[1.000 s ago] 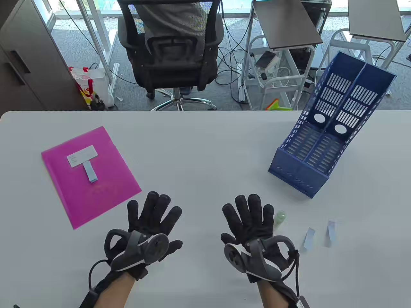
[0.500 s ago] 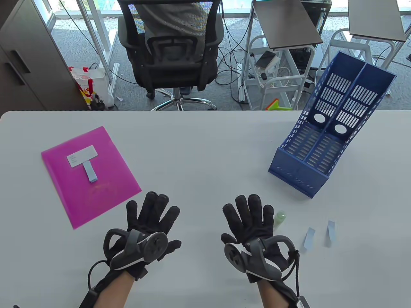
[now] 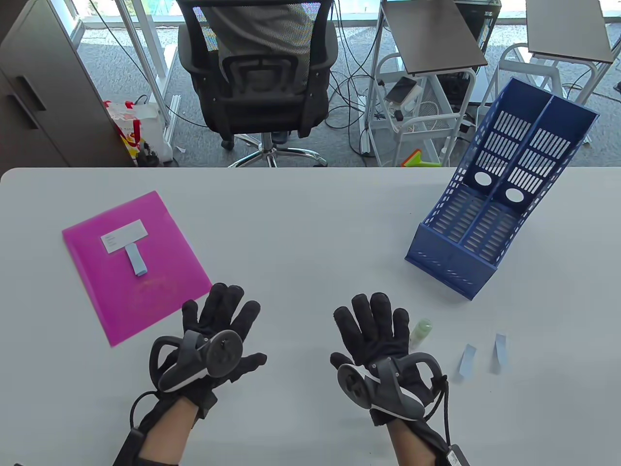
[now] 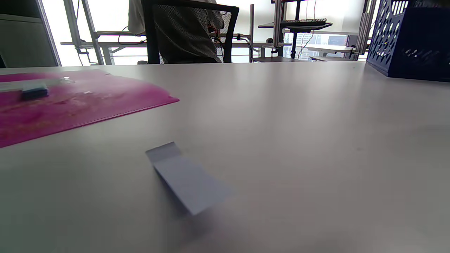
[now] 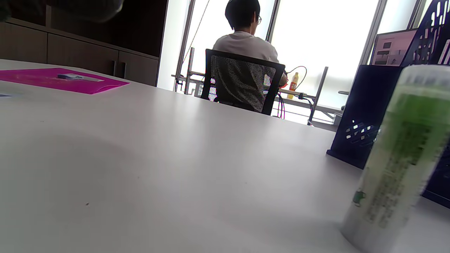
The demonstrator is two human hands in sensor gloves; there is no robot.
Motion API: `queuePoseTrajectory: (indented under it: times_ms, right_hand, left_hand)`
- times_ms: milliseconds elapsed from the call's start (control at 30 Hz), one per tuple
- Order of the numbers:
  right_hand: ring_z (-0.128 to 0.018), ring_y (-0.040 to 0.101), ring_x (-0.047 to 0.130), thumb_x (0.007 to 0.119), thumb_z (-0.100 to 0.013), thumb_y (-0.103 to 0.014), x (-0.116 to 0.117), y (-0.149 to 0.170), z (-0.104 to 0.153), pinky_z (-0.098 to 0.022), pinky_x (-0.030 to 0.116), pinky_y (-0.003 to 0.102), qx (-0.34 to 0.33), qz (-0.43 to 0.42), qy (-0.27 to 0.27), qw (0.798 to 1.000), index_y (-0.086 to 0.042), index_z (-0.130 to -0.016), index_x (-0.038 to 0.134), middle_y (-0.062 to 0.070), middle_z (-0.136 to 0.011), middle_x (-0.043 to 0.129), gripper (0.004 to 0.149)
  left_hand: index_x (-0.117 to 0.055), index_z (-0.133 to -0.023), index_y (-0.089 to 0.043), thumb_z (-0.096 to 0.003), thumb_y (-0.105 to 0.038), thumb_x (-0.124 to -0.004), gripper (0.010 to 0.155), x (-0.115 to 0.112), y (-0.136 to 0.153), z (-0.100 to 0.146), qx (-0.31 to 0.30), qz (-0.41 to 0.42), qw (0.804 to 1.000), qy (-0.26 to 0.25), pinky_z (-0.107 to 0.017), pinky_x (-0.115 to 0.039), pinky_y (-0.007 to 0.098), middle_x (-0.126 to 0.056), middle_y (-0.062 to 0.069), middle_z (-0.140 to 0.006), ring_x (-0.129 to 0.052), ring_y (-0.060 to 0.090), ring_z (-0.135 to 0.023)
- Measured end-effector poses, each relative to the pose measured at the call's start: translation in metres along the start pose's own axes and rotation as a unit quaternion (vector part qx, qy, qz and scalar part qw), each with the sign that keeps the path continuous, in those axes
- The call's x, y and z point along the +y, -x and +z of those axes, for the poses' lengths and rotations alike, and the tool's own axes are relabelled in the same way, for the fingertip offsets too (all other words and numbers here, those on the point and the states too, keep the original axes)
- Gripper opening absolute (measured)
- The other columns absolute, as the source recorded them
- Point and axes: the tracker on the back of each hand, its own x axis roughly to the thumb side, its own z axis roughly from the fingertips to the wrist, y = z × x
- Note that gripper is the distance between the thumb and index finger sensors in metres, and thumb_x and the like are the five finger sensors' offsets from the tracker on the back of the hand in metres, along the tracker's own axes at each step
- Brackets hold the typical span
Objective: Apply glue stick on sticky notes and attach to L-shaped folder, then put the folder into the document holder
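Note:
A pink L-shaped folder (image 3: 145, 286) lies flat at the table's left, with a white label (image 3: 123, 235) and a blue sticky note (image 3: 136, 259) on it. My left hand (image 3: 223, 313) hovers with fingers spread beside the folder's near right corner and holds nothing. A pale blue sticky note (image 4: 186, 177) lies on the table in the left wrist view. My right hand (image 3: 373, 323) is spread flat mid-table. A green glue stick (image 3: 421, 331) stands just right of its little finger. Two more blue sticky notes (image 3: 468, 360) lie further right. The blue document holder (image 3: 485, 228) stands tilted at the back right.
A black office chair (image 3: 262, 73) with a seated person stands beyond the table's far edge, among metal stands and cables. A dark cabinet (image 3: 34, 97) is at the far left. In the right wrist view the glue stick (image 5: 397, 158) looms close on the right.
My left hand has slid left and forward, its fingertips now near the folder's corner. The right hand has shifted slightly left. Nothing was picked up.

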Motion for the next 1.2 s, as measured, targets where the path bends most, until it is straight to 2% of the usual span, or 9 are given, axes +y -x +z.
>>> queuePoseTrajectory:
  times_ms: [200,300,467,633,733,867,967,1100,1200]
  right_hand:
    - [-0.109,0.053,0.01,0.06,-0.06,-0.059,-0.008,-0.001,0.003,-0.073,0.021,0.071,-0.022,-0.021,0.013,0.999,-0.021,-0.116,0.014,0.017,-0.122,0.009,0.082]
    - [-0.109,0.053,0.01,0.06,-0.06,-0.058,-0.015,-0.002,0.003,-0.073,0.021,0.071,-0.039,-0.036,0.015,0.998,-0.02,-0.116,0.017,0.017,-0.122,0.009,0.08]
    - [-0.109,0.053,0.011,0.061,-0.059,-0.057,-0.031,0.002,0.016,-0.073,0.022,0.071,-0.082,0.019,0.035,0.996,-0.019,-0.116,0.018,0.017,-0.122,0.011,0.081]
    - [-0.109,0.053,0.012,0.061,-0.059,-0.058,-0.019,0.014,0.027,-0.073,0.023,0.071,-0.089,0.032,0.026,0.995,-0.019,-0.116,0.018,0.018,-0.122,0.012,0.081]
    - [-0.108,0.053,0.011,0.061,-0.059,-0.057,-0.012,0.021,0.023,-0.073,0.022,0.071,-0.08,0.009,-0.01,0.997,-0.019,-0.116,0.017,0.018,-0.122,0.01,0.081]
    - [-0.108,0.053,0.011,0.061,-0.059,-0.057,-0.009,0.024,0.022,-0.073,0.023,0.07,-0.083,0.009,-0.01,0.996,-0.019,-0.116,0.018,0.018,-0.122,0.011,0.081]
    - [-0.108,0.053,0.012,0.061,-0.059,-0.057,-0.009,0.024,0.022,-0.074,0.023,0.07,-0.086,0.004,-0.009,0.996,-0.019,-0.116,0.018,0.018,-0.122,0.012,0.081]
    - [-0.109,0.053,0.012,0.062,-0.059,-0.057,-0.011,0.023,0.021,-0.074,0.023,0.07,-0.089,-0.007,-0.004,0.996,-0.019,-0.116,0.019,0.018,-0.122,0.012,0.081]
    - [-0.109,0.053,0.012,0.062,-0.059,-0.057,-0.011,0.023,0.02,-0.074,0.023,0.07,-0.088,-0.012,-0.002,0.996,-0.019,-0.116,0.019,0.018,-0.122,0.012,0.081]
  left_hand:
    - [-0.019,-0.107,-0.052,-0.0362,-0.076,-0.067,0.089,0.002,0.065,-0.02,0.157,-0.045,0.984,0.073,-0.087,-0.026,0.069,-0.002,-0.016,-0.122,-0.008,0.016,-0.124]
    - [-0.022,-0.108,-0.052,-0.0344,-0.079,-0.065,0.089,0.003,0.097,-0.025,0.223,-0.072,0.969,0.075,-0.089,-0.031,0.066,-0.009,-0.016,-0.125,-0.016,0.015,-0.126]
    - [-0.02,-0.106,-0.056,-0.0335,-0.078,-0.066,0.089,-0.007,0.154,-0.031,0.337,-0.067,0.928,0.143,-0.093,-0.025,0.061,-0.008,-0.022,-0.125,-0.014,0.009,-0.127]
    - [-0.022,-0.108,-0.054,-0.0343,-0.077,-0.068,0.089,-0.021,0.187,-0.035,0.405,-0.032,0.893,0.194,-0.096,-0.023,0.057,-0.012,-0.025,-0.125,-0.016,0.005,-0.128]
    - [-0.027,-0.108,-0.052,-0.035,-0.076,-0.069,0.088,-0.031,0.193,-0.04,0.425,-0.034,0.878,0.22,-0.095,-0.029,0.057,-0.019,-0.025,-0.126,-0.022,0.005,-0.128]
    - [-0.035,-0.108,-0.051,-0.0364,-0.073,-0.072,0.084,-0.04,0.195,-0.048,0.436,-0.038,0.859,0.266,-0.095,-0.031,0.057,-0.031,-0.027,-0.126,-0.031,0.004,-0.128]
    - [-0.036,-0.109,-0.049,-0.0382,-0.071,-0.073,0.083,-0.041,0.196,-0.052,0.439,-0.001,0.852,0.286,-0.095,-0.023,0.058,-0.036,-0.025,-0.126,-0.03,0.01,-0.128]
    - [-0.031,-0.11,-0.045,-0.0397,-0.069,-0.076,0.087,-0.044,0.19,-0.067,0.431,0.074,0.854,0.281,-0.092,-0.015,0.056,-0.027,-0.02,-0.126,-0.028,0.015,-0.128]
    - [-0.03,-0.11,-0.045,-0.04,-0.069,-0.075,0.087,-0.042,0.167,-0.09,0.417,0.056,0.862,0.284,-0.092,-0.015,0.056,-0.024,-0.019,-0.126,-0.026,0.013,-0.127]
